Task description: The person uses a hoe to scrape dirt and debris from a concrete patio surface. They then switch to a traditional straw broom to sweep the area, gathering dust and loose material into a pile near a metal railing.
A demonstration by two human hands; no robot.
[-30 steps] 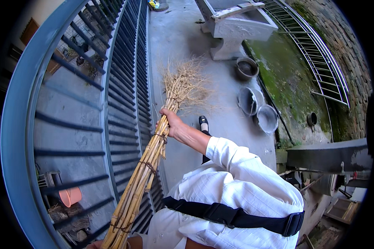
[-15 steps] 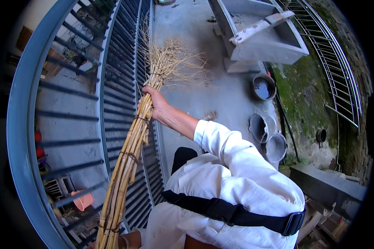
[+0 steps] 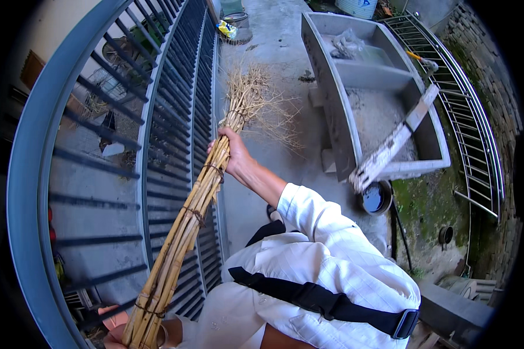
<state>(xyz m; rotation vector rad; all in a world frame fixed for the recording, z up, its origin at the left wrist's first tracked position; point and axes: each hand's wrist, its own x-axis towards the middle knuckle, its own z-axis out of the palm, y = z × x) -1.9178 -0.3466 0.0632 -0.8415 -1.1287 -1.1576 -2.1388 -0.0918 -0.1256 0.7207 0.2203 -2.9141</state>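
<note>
Broom (image 3: 179,235): I see it from seven to twelve o'clock, beside the railing (image 3: 28,174).
Right hand (image 3: 236,153): wrapped round it below the bristles (image 3: 248,88).
Left hand (image 3: 115,336): seven o'clock, apparently gripping the handle.

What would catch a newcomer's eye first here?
Probably the long bundle of tied stalks, slanting left of centre, the right hand around it below the bushy end, the left hand at its lower end. Then the blue railing at far left and the grey trough at upper right.
</note>
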